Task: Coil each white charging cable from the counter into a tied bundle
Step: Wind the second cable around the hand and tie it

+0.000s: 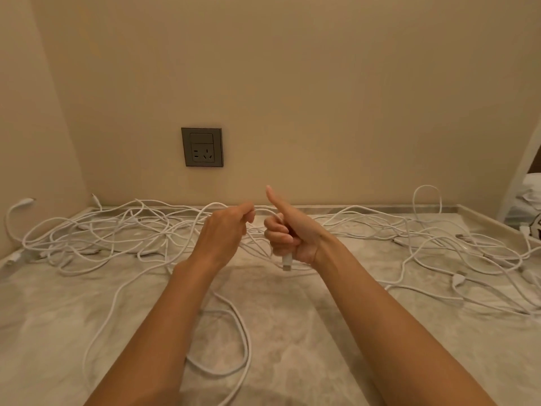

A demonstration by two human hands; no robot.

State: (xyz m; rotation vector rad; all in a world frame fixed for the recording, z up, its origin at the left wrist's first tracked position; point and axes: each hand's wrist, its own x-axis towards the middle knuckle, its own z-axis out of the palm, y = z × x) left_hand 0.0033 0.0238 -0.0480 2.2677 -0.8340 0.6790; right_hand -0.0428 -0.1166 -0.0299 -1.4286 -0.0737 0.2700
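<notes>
**Fingers [277, 230] of both hands closed on one white cable**

Fingers of the right hand [288, 234] are curled into a fist round the cable [263, 211], with the thumb [273, 199] sticking straight up. The cable's plug [287, 261] hangs out below the fist. The left hand [224, 230], just beside it, pinches the same cable between thumb and bent fingertips, and a short stretch of cable bridges the two hands. Both hands are held above the surface [336, 332], near its middle.

A loose loop [245, 341] of white cable lies on the near part of the surface between the forearms; whether it belongs to the held cable cannot be told. A tangle of white cables [117, 230] sprawls along the back of the surface against the wall [322, 98], spreading to both sides of the hands. A grey wall socket [202, 147] sits above it. White bedding [531, 191] shows at the right edge.
</notes>
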